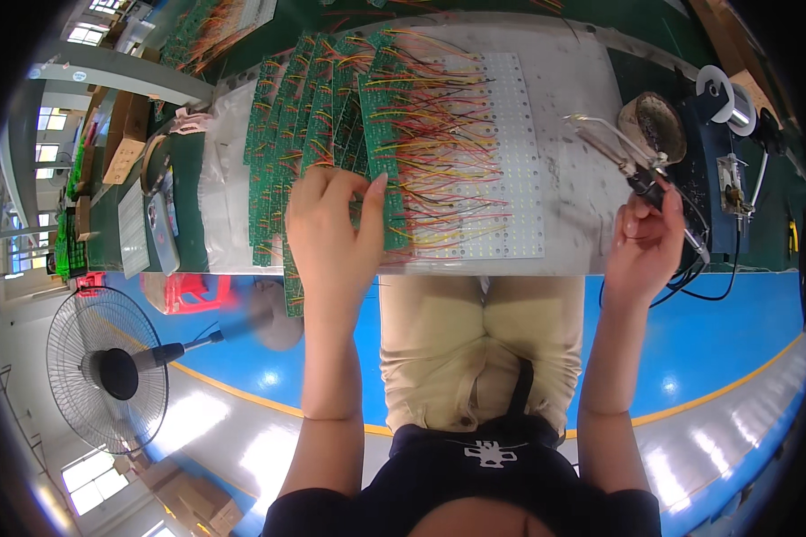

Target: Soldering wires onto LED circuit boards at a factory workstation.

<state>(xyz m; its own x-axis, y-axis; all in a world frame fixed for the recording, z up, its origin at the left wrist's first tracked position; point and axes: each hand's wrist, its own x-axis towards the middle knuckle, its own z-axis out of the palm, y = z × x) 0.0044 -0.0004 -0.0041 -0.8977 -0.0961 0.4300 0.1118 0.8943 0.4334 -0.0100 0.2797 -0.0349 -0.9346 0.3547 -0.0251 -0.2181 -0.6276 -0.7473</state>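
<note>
My left hand (333,224) bends over a row of long green circuit boards (273,170), which overlap side by side. Its thumb and index finger come together at the left edge of the rightmost green circuit board (385,116); the exact contact is partly hidden by the fingers. Red, yellow and black wires (448,134) run from that board across a white panel dotted with small pads (519,170). On the right, the curled fingers of my right hand (645,237) hold a soldering iron (640,183), its metal end pointing up and left, away from the boards.
A round, worn pot (652,128) stands just beyond the iron. Solder wire on a spool (725,97) and a small metal fixture (733,183) are at the right. A black cable (734,273) loops over the front edge. Cardboard boxes (127,134) and a fan (107,371) are at the left.
</note>
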